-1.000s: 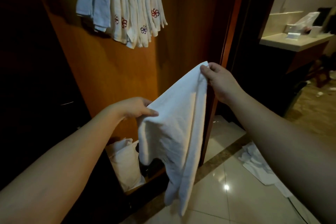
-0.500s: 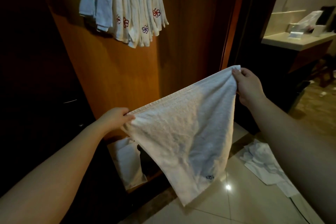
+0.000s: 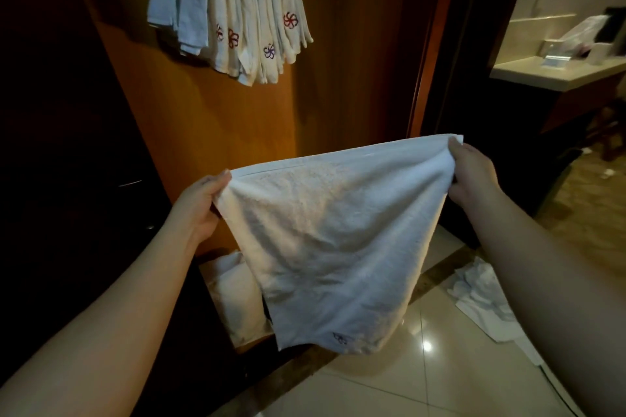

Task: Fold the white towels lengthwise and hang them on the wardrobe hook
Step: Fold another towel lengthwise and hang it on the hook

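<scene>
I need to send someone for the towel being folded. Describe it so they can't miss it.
Before the orange-brown wooden wardrobe panel, below the hanging bunch of white towels, find the spread white terry towel. Alone there, it is stretched between left hand and right hand.

1. I have one view only: the head camera, looking forward and down, close to the wardrobe panel (image 3: 210, 132).
2. The tiled floor (image 3: 389, 389) lies below and right of that panel.
</scene>
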The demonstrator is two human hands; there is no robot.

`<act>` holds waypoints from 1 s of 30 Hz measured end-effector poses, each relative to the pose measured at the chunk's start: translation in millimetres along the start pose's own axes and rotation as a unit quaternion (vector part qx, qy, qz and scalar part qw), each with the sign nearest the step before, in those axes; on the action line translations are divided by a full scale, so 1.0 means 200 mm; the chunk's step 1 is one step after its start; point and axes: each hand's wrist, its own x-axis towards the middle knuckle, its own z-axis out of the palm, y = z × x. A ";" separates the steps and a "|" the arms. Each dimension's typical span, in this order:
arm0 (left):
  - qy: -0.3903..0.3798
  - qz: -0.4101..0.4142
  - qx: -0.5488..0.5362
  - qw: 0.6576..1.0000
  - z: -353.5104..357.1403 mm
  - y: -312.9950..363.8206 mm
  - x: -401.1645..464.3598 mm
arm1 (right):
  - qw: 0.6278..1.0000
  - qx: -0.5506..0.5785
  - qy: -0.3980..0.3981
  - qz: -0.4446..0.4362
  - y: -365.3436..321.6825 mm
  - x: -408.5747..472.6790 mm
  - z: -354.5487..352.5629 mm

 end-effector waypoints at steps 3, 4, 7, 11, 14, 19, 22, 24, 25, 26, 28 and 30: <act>-0.006 -0.051 -0.120 0.992 0.00 -0.03 -0.04 | 0.993 0.064 0.002 0.102 0.07 -0.04 -0.01; -0.002 -0.059 -0.134 0.989 0.01 -0.04 -0.06 | 0.988 0.085 -0.008 0.127 0.09 -0.06 -0.01; 0.010 -0.080 -0.130 0.988 0.06 -0.06 -0.13 | 0.974 0.136 -0.017 0.180 0.17 -0.14 -0.01; 0.070 -0.125 -0.090 0.986 0.16 -0.13 -0.26 | 0.966 0.138 0.017 0.220 0.29 -0.28 0.03; 0.089 -0.142 -0.113 0.979 0.26 -0.22 -0.36 | 0.979 0.069 0.000 0.191 0.40 -0.47 0.06; 0.049 -0.157 -0.135 0.977 0.43 -0.33 -0.54 | 0.978 -0.175 -0.111 0.015 0.47 -0.74 0.10; 0.029 -0.164 -0.112 0.980 0.51 -0.36 -0.63 | 0.947 -0.272 -0.157 -0.067 0.47 -0.86 0.12; 0.020 -0.145 -0.102 0.984 0.55 -0.40 -0.68 | 0.936 -0.291 -0.170 -0.098 0.47 -0.92 0.11; 0.018 -0.133 -0.100 0.986 0.58 -0.42 -0.70 | 0.933 -0.294 -0.174 -0.110 0.47 -0.95 0.10; 0.017 -0.123 -0.103 0.987 0.59 -0.43 -0.73 | 0.932 -0.294 -0.175 -0.120 0.47 -0.97 0.09; 0.010 -0.104 -0.100 0.989 0.62 -0.46 -0.77 | 0.930 -0.295 -0.172 -0.134 0.46 -1.01 0.06; -0.001 -0.087 -0.071 0.994 0.64 -0.49 -0.81 | 0.929 -0.296 -0.170 -0.143 0.45 -1.04 0.02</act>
